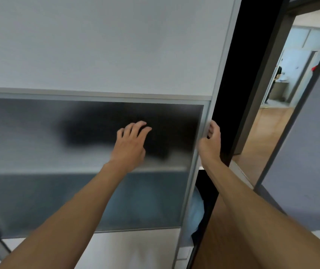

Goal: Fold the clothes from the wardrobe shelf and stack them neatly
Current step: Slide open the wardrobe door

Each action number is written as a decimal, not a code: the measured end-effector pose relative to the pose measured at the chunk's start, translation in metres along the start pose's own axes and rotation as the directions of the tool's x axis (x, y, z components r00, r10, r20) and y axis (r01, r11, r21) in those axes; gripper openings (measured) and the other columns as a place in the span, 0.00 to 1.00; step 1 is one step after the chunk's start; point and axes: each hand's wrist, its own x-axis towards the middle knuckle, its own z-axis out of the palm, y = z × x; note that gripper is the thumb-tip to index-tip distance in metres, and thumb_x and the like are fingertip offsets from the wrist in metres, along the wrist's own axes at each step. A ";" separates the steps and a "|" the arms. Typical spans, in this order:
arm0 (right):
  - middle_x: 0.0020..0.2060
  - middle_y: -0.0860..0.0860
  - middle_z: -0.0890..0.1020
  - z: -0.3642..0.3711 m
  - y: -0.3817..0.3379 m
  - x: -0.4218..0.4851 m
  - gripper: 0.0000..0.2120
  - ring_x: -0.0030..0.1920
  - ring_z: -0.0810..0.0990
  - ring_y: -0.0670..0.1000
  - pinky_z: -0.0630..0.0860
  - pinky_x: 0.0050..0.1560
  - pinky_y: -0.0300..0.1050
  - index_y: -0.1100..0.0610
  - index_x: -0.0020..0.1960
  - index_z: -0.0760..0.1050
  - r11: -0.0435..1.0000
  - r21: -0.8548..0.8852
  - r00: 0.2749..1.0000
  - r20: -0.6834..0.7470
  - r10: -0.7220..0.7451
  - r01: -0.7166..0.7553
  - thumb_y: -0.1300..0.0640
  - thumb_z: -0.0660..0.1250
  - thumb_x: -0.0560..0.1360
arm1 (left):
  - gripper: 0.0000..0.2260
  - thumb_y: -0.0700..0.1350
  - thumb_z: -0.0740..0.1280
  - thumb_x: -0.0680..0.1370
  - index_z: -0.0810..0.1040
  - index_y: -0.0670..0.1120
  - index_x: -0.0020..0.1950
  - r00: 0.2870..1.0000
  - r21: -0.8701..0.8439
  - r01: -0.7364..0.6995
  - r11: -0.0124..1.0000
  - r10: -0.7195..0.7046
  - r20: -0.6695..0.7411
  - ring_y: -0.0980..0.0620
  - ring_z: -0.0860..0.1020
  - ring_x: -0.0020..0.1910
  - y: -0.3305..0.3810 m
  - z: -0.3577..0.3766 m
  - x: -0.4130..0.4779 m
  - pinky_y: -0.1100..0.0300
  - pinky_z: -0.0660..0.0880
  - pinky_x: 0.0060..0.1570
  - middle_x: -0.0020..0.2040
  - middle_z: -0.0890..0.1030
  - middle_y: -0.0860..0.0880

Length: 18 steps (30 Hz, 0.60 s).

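So we were at the wardrobe with the sliding door (101, 55) mostly covering the shelves, and nothing was out yet. Our right hand (210, 141) was curled around the door's metal edge (203, 121), fingers hooked round it and thumb on the near side, which looked like the natural way to drag the panel sideways. Our left hand (131, 141) had nothing in it, fingers spread and loosely bent against the frosted glass panel (29, 133), probably to steady or help push the door; whether the palm was actually pressing the glass we couldn't tell.

The clothes were behind the glass on the shelf (77, 168). All we could make out was a dark blurry heap (97, 129), sprawled rather than squared off, so it read as unfolded. Lower down there was a pale blue garment (195, 210) poking into the narrow gap at the door's edge, next to a dark one.

Folding hadn't started, we'd say. The door needed to come across first.
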 end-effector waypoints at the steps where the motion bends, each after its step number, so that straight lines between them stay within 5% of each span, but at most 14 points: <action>1: 0.72 0.49 0.70 0.006 0.001 -0.003 0.35 0.70 0.68 0.45 0.68 0.66 0.37 0.50 0.76 0.64 1.000 0.010 0.999 0.038 -0.011 0.010 0.76 0.60 0.75 | 0.27 0.41 0.68 0.74 0.70 0.47 0.73 1.000 -0.053 -0.008 0.999 0.009 0.014 0.42 0.71 0.67 0.007 0.002 0.003 0.46 0.70 0.61 0.71 0.71 0.45; 3: 0.68 0.49 0.74 0.015 0.001 -0.005 0.35 0.68 0.72 0.46 0.71 0.70 0.45 0.52 0.74 0.67 0.999 0.024 0.993 0.112 -0.044 0.042 0.77 0.59 0.73 | 0.20 0.45 0.65 0.79 0.71 0.49 0.71 0.994 -0.170 0.037 0.985 -0.018 0.110 0.46 0.76 0.60 0.020 0.005 0.011 0.49 0.73 0.52 0.65 0.76 0.49; 6: 0.63 0.49 0.79 0.020 -0.001 0.003 0.36 0.63 0.78 0.47 0.77 0.63 0.46 0.51 0.71 0.72 0.996 0.015 0.944 0.318 -0.091 0.091 0.79 0.53 0.71 | 0.13 0.56 0.62 0.81 0.76 0.54 0.62 0.946 -0.187 0.221 0.957 -0.163 0.280 0.47 0.81 0.53 0.041 0.013 0.028 0.53 0.72 0.46 0.54 0.82 0.54; 11: 0.57 0.48 0.80 0.014 0.009 0.023 0.32 0.54 0.79 0.44 0.73 0.54 0.29 0.55 0.69 0.75 0.934 -0.204 0.723 0.686 -0.077 0.293 0.77 0.53 0.72 | 0.21 0.68 0.64 0.74 0.80 0.50 0.43 0.858 -0.021 0.440 0.898 -0.413 0.305 0.43 0.80 0.47 0.056 0.027 0.042 0.54 0.71 0.41 0.43 0.81 0.49; 13: 0.62 0.51 0.79 0.008 0.025 0.032 0.27 0.60 0.77 0.48 0.69 0.56 0.27 0.57 0.70 0.74 0.901 -0.289 0.704 0.709 -0.025 0.323 0.74 0.56 0.75 | 0.22 0.66 0.65 0.75 0.78 0.46 0.42 0.820 0.033 0.518 0.855 -0.507 0.265 0.40 0.80 0.47 0.048 0.028 0.040 0.54 0.70 0.41 0.44 0.81 0.46; 18: 0.74 0.56 0.68 -0.011 0.078 0.059 0.24 0.73 0.67 0.55 0.63 0.69 0.42 0.59 0.77 0.63 0.769 -0.580 0.707 0.661 0.253 0.267 0.62 0.60 0.81 | 0.16 0.58 0.67 0.78 0.81 0.45 0.45 0.716 0.057 0.669 0.741 -0.664 0.216 0.38 0.80 0.47 0.015 0.025 0.025 0.53 0.70 0.41 0.45 0.82 0.43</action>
